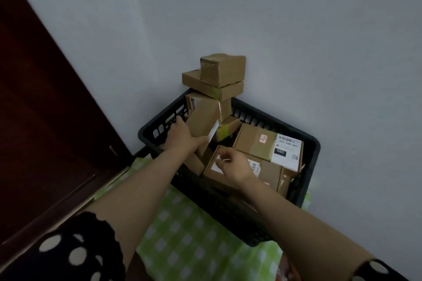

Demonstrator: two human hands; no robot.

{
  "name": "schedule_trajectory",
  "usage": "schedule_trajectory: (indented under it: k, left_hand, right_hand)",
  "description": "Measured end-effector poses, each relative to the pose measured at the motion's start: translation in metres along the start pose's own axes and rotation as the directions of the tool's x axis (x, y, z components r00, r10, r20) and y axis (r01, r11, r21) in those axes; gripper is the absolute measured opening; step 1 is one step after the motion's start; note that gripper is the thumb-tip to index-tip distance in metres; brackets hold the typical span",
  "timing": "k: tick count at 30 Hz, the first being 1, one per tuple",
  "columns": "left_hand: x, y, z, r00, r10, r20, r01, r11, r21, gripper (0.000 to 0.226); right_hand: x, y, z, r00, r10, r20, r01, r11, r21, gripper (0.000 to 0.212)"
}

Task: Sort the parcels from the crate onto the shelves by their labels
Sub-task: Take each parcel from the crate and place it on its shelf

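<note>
A black slotted plastic crate (pixel 309 150) stands against the wall, full of brown cardboard parcels. My left hand (pixel 182 136) grips the side of a tilted parcel (pixel 203 121) at the crate's left, which has a white label on its near edge. Stacked above it are a flat parcel (pixel 212 85) and a small cube parcel (pixel 222 68). My right hand (pixel 233 163) rests on a flat parcel (pixel 267 170) with a white label, fingers curled at the label's edge. Behind it lies a parcel marked 060 (pixel 258 141).
The crate sits on a surface covered with a green and white checked cloth (pixel 182 235). A dark brown wooden door (pixel 45 109) fills the left side. A plain grey wall (pixel 296 29) rises behind the crate. No shelves are in view.
</note>
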State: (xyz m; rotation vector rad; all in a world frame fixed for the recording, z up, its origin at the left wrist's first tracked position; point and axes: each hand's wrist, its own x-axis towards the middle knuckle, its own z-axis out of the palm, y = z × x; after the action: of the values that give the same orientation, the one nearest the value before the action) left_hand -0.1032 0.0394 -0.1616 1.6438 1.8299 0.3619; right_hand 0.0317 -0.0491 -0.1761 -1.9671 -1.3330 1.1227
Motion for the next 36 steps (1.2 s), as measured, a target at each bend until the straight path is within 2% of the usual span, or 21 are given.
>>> schedule_trajectory:
  k: [4, 5, 7, 8, 10, 12, 14, 16, 18, 19, 21, 23, 25, 28, 31, 34, 36]
  left_hand:
    - [0.006, 0.007, 0.002, 1.0, -0.024, -0.011, 0.024, 1.0, 0.02, 0.068]
    - [0.004, 0.009, -0.002, 1.0, -0.025, -0.014, 0.024, 0.999, -0.042, 0.065]
    - [-0.001, 0.009, -0.013, 0.998, -0.057, -0.002, 0.055, 0.96, -0.274, 0.069]
    - [-0.005, 0.007, -0.021, 0.996, -0.085, 0.031, 0.09, 0.904, -0.419, 0.073]
    - [-0.015, -0.001, -0.036, 0.986, -0.129, 0.109, 0.169, 0.723, -0.67, 0.077]
    - [-0.033, -0.009, -0.049, 0.976, -0.147, 0.159, 0.214, 0.551, -0.806, 0.069]
    - [-0.054, -0.016, -0.059, 0.974, -0.133, 0.183, 0.224, 0.442, -0.869, 0.057]
    - [-0.076, -0.027, -0.067, 0.975, -0.143, 0.171, 0.212, 0.357, -0.91, 0.046]
    - [-0.097, -0.04, -0.076, 0.973, -0.171, 0.154, 0.2, 0.301, -0.932, 0.042]
    - [-0.109, -0.046, -0.08, 0.972, -0.18, 0.152, 0.202, 0.299, -0.933, 0.039]
    - [-0.129, -0.057, -0.089, 0.969, -0.189, 0.157, 0.211, 0.32, -0.924, 0.039]
    - [-0.145, -0.068, -0.1, 0.96, -0.244, 0.136, 0.219, 0.359, -0.907, 0.05]
    - [-0.16, -0.075, -0.119, 0.934, -0.336, 0.119, 0.239, 0.342, -0.909, 0.062]
    - [-0.185, -0.078, -0.152, 0.897, -0.396, 0.194, 0.29, 0.199, -0.936, 0.082]
    - [-0.207, -0.084, -0.173, 0.894, -0.383, 0.234, 0.326, 0.197, -0.924, 0.097]
    - [-0.226, -0.094, -0.182, 0.894, -0.402, 0.201, 0.304, 0.213, -0.928, 0.075]
    - [-0.238, -0.104, -0.185, 0.897, -0.412, 0.161, 0.265, 0.209, -0.941, 0.062]
  right_hand:
    - [0.015, 0.01, -0.004, 1.0, -0.011, 0.03, 0.01, 0.999, 0.037, 0.031]
    - [0.017, 0.013, -0.007, 0.999, -0.012, 0.035, 0.01, 0.999, 0.05, 0.031]
    - [0.021, 0.014, -0.016, 1.0, 0.0, 0.03, -0.004, 0.991, 0.13, 0.032]
    - [0.023, 0.012, -0.021, 1.0, 0.017, 0.025, -0.022, 0.977, 0.212, 0.035]
    - [0.025, 0.002, -0.03, 0.998, 0.044, 0.041, -0.056, 0.924, 0.378, 0.044]
    - [0.024, -0.014, -0.034, 0.989, -0.007, 0.148, -0.072, 0.851, 0.52, 0.054]
    - [0.019, -0.033, -0.029, 0.951, -0.088, 0.295, -0.109, 0.801, 0.589, 0.061]
    - [0.012, -0.049, -0.019, 0.917, -0.143, 0.373, -0.114, 0.802, 0.587, 0.06]
    - [0.004, -0.062, -0.008, 0.912, -0.126, 0.391, -0.119, 0.83, 0.545, 0.069]
    - [-0.001, -0.066, -0.003, 0.902, -0.12, 0.414, -0.129, 0.841, 0.525, 0.072]
    - [-0.01, -0.073, 0.01, 0.869, -0.151, 0.472, -0.125, 0.854, 0.505, 0.061]
    - [-0.024, -0.081, 0.02, 0.868, -0.216, 0.448, -0.038, 0.869, 0.493, 0.056]
    - [-0.036, -0.092, 0.025, 0.884, -0.366, 0.292, 0.256, 0.9, 0.352, 0.061]
    - [-0.051, -0.107, 0.028, 0.768, -0.619, 0.165, 0.621, 0.783, 0.049, 0.065]
    - [-0.068, -0.115, 0.039, 0.596, -0.789, 0.145, 0.801, 0.575, -0.166, 0.059]
    - [-0.089, -0.12, 0.052, 0.451, -0.885, 0.112, 0.873, 0.412, -0.262, 0.056]
    - [-0.097, -0.12, 0.06, 0.338, -0.935, 0.108, 0.924, 0.308, -0.225, 0.059]
